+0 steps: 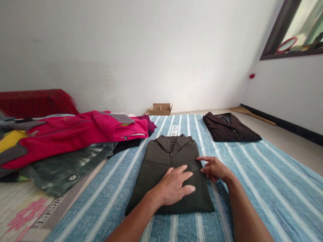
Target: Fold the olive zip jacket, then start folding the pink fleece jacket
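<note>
A dark green zip-up jacket [153, 181] lies folded into a neat rectangle, front side up, its collar at the far end. My left hand [175, 185] rests on the middle of its front with the fingers spread, covering part of the zip. At the jacket's right edge is my right hand [213, 168], its index finger stretched out to touch the side near the chest seam and the other fingers loosely bent. Nothing shows between the fingers of either hand. A small pale print sits on the chest between the hands.
Blue striped cloth [242, 188] spreads under the jacket. A folded dark brown garment [227, 129] lies at the back right. On the left is a heap with a pink jacket [75, 131] and green denim [75, 164]. A cardboard box [161, 109] stands by the wall.
</note>
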Demonstrator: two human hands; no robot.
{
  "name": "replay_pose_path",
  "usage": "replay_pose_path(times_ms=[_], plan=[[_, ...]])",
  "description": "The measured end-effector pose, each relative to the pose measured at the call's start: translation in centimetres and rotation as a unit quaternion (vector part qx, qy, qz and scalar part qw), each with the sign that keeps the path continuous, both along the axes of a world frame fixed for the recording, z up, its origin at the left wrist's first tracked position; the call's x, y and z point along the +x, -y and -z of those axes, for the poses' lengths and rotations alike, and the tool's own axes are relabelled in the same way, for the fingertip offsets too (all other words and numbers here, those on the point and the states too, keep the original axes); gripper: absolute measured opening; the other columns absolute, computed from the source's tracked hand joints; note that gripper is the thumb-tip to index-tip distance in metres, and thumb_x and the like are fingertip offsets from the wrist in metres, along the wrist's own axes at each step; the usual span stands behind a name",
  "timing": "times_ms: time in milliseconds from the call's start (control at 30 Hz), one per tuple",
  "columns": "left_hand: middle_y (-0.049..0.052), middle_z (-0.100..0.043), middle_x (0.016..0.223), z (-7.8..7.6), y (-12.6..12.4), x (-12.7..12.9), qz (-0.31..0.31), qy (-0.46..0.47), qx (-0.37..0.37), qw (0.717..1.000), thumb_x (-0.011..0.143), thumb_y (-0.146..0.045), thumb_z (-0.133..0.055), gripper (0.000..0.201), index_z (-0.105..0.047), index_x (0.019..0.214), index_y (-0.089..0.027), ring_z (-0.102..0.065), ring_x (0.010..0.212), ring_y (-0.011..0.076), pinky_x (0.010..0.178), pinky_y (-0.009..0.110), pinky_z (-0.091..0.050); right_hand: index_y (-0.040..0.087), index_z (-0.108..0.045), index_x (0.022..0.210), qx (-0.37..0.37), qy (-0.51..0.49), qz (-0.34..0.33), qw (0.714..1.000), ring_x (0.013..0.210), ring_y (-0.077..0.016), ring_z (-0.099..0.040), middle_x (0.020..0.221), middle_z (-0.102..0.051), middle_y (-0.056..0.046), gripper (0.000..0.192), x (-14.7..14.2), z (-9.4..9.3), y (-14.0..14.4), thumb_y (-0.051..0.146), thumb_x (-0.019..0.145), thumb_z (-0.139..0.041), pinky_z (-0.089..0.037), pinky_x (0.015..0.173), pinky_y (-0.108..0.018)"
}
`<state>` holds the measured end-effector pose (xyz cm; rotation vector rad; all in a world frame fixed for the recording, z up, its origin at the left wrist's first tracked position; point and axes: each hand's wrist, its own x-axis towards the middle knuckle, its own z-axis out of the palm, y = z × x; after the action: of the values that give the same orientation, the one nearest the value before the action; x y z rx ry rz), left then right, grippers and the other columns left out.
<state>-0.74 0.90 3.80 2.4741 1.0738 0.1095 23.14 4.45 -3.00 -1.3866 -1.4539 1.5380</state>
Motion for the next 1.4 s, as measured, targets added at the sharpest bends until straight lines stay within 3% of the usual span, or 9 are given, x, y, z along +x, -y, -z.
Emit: replay_pose_path(times_ms=[100, 267, 367, 500, 633, 967, 1100, 1267, 1400], plan=[[0.01, -0.051, 0.132, -1.1, -2.6, 0.3, -0.065, 0.046, 0.049, 0.996, 0.084, -0.035, -0.049, 0.041, -0.055, 0.122, -0.02, -0.047, 0.121, 0.0225, 0.1, 0.035, -0.034, 0.011, -0.043, 0.13, 0.004, -0.003, -0.001, 1.0, 0.027, -0.0109, -0.043, 0.042, -0.053, 0.008, 0.07, 0.0, 0.1, -0.1, 0.027, 0.064, -0.062, -0.025, 0.027, -0.019], [0.01, -0.069, 0.097, -0.3, -9.1, 0.9, -0.305, 0.053, 0.043, 0.95, 0.074, -0.025, -0.059, 0.034, -0.066, 0.105, -0.014, -0.063, 0.094, 0.0224, 0.079, 0.028, -0.045, 0.012, -0.043, 0.129, 0.004, -0.006, -0.001, 1.0, 0.027, -0.0114, -0.045, 0.042, -0.054, 0.008, 0.069, -0.1, 0.4, -0.3, 0.024, 0.064, -0.061, -0.026, 0.026, -0.018], [0.01, -0.071, 0.088, 0.9, -11.9, 1.1, -0.344, 0.053, 0.028, 0.937, 0.068, -0.026, -0.064, 0.029, -0.069, 0.092, -0.012, -0.064, 0.085, 0.0234, 0.071, 0.027, -0.045, 0.013, -0.044, 0.129, 0.002, -0.009, -0.002, 1.0, 0.027, -0.0113, -0.045, 0.043, -0.055, 0.008, 0.068, -0.1, 0.5, -0.4, 0.023, 0.065, -0.061, -0.025, 0.026, -0.018], [0.01, -0.069, 0.097, 2.1, -13.5, 1.1, -0.377, 0.071, 0.018, 0.923, 0.064, -0.028, -0.068, 0.04, -0.067, 0.101, -0.012, -0.063, 0.092, 0.0232, 0.073, 0.026, -0.045, 0.013, -0.043, 0.129, -0.002, -0.009, 0.0, 1.0, 0.027, -0.0114, -0.045, 0.044, -0.055, 0.008, 0.068, -0.1, 0.5, -0.4, 0.024, 0.065, -0.061, -0.025, 0.026, -0.018], [0.009, -0.069, 0.098, 2.9, -13.6, 1.0, -0.383, 0.093, 0.011, 0.919, 0.065, -0.032, -0.068, 0.049, -0.062, 0.11, -0.014, -0.063, 0.092, 0.022, 0.074, 0.026, -0.045, 0.014, -0.043, 0.13, -0.009, -0.006, 0.004, 1.0, 0.028, -0.0111, -0.046, 0.044, -0.055, 0.008, 0.068, -0.2, 0.5, -0.4, 0.025, 0.065, -0.062, -0.025, 0.027, -0.018], [0.0, -0.063, 0.078, 6.4, -13.2, 0.3, -0.337, 0.253, 0.068, 0.904, 0.067, -0.017, -0.064, 0.039, -0.062, 0.107, -0.015, -0.057, 0.066, 0.0111, 0.066, 0.023, -0.045, 0.015, -0.048, 0.125, -0.026, 0.005, 0.028, 0.999, 0.029, -0.0092, -0.045, 0.048, -0.055, 0.008, 0.068, -0.6, -0.2, 0.2, 0.037, 0.064, -0.067, -0.025, 0.029, -0.018], [-0.002, -0.06, 0.076, 6.8, -13.2, 0.3, -0.321, 0.291, 0.074, 0.898, 0.067, -0.015, -0.063, 0.04, -0.061, 0.106, -0.015, -0.054, 0.062, 0.0095, 0.065, 0.022, -0.045, 0.013, -0.054, 0.115, -0.009, 0.05, 0.089, 0.995, 0.03, -0.0098, -0.044, 0.047, -0.052, 0.008, 0.06, -1.1, -0.6, 0.5, 0.042, 0.064, -0.066, -0.028, 0.031, -0.021], [-0.001, -0.059, 0.077, 7.0, -13.1, 0.5, -0.299, 0.293, 0.102, 0.902, 0.066, -0.012, -0.064, 0.039, -0.062, 0.105, -0.016, -0.054, 0.066, 0.0104, 0.066, 0.023, -0.044, 0.015, -0.064, 0.102, 0.12, 0.242, 0.214, 0.939, 0.052, -0.0153, -0.058, 0.06, -0.06, 0.0, 0.037, -1.9, -2.2, -1.3, 0.035, 0.071, -0.06, -0.044, 0.053, -0.027], [-0.002, -0.058, 0.076, 6.8, -13.0, 0.6, -0.29, 0.284, 0.115, 0.907, 0.067, -0.012, -0.064, 0.037, -0.062, 0.104, -0.018, -0.055, 0.068, 0.011, 0.066, 0.023, -0.043, 0.021, -0.064, 0.105, 0.252, 0.371, 0.184, 0.874, 0.08, -0.0204, -0.061, 0.093, -0.065, -0.005, 0.036, -3.2, -3.9, -4.9, 0.024, 0.069, -0.062, -0.044, 0.07, -0.03]])
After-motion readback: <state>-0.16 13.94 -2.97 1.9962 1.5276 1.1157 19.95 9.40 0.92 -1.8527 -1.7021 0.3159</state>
